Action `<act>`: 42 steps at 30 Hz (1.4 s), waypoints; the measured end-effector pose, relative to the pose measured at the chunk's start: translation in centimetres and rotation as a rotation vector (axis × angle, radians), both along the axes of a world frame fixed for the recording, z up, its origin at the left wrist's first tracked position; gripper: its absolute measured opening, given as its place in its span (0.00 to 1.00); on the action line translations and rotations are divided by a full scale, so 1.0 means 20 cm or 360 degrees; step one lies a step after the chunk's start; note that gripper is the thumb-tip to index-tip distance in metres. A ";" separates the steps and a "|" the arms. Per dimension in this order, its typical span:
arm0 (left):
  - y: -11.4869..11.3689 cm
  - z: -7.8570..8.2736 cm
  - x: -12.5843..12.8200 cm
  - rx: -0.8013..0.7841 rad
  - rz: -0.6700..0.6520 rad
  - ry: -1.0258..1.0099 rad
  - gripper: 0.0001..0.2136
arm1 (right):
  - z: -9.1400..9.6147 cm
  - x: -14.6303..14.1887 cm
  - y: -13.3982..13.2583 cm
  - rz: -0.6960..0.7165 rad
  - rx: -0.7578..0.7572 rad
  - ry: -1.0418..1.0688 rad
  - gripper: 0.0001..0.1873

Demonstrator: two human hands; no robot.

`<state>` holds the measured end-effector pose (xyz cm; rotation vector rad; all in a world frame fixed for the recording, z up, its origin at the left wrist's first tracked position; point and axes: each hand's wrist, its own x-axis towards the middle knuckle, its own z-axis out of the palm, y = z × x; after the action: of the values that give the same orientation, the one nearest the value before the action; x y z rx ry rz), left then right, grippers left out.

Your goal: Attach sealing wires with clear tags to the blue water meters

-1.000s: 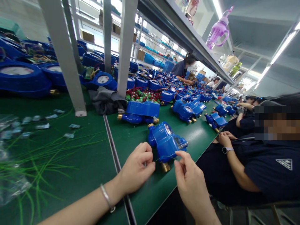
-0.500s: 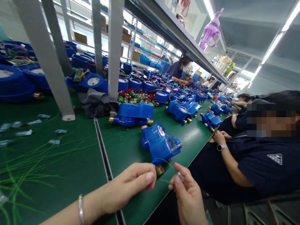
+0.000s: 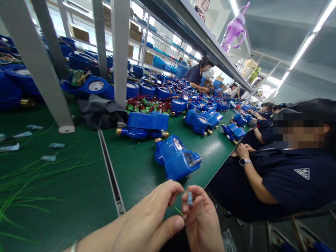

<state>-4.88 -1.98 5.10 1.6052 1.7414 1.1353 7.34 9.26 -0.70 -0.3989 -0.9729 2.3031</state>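
My right hand (image 3: 203, 213) pinches a small pale-blue seal tag (image 3: 189, 197) between thumb and fingers. A short bit of green wire (image 3: 179, 210) shows just below the tag, between my two hands. My left hand (image 3: 157, 213) is beside it, thumb and curled forefinger apart with a gap between them; its other fingers are partly hidden. Just beyond my hands lies a blue water meter (image 3: 177, 157) with a clear window and a brass end. Behind that, another blue meter (image 3: 147, 122) rests on its side.
Green wires (image 3: 23, 185) and loose pale-blue tags (image 3: 49, 158) lie on the green table at left. Metal posts (image 3: 120, 52) and a grey cloth (image 3: 99, 112) stand before many meters. A co-worker in dark clothes (image 3: 246, 189) sits close on the right.
My left hand has moved right, up against my right hand, its thumb now spread from the forefinger. The tag has turned so its face shows. The view has shifted slightly.
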 end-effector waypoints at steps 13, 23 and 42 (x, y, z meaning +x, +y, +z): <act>0.04 -0.09 -0.01 -0.0010 -0.0097 -0.0239 0.15 | -0.01 0.00 0.03 -0.0094 -0.0084 -0.0070 0.14; 0.07 -0.14 -0.02 0.0015 -0.0153 -0.1058 0.16 | -0.03 -0.01 0.03 -0.0119 -0.0097 -0.0072 0.12; 0.08 -0.19 0.04 -0.0396 0.0184 0.0422 0.07 | 0.02 0.02 -0.08 -0.0451 0.1695 -0.0607 0.10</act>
<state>-4.08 -0.39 1.37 1.5731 2.0765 0.7431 7.70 7.62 -0.33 -0.4603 -1.9857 1.2093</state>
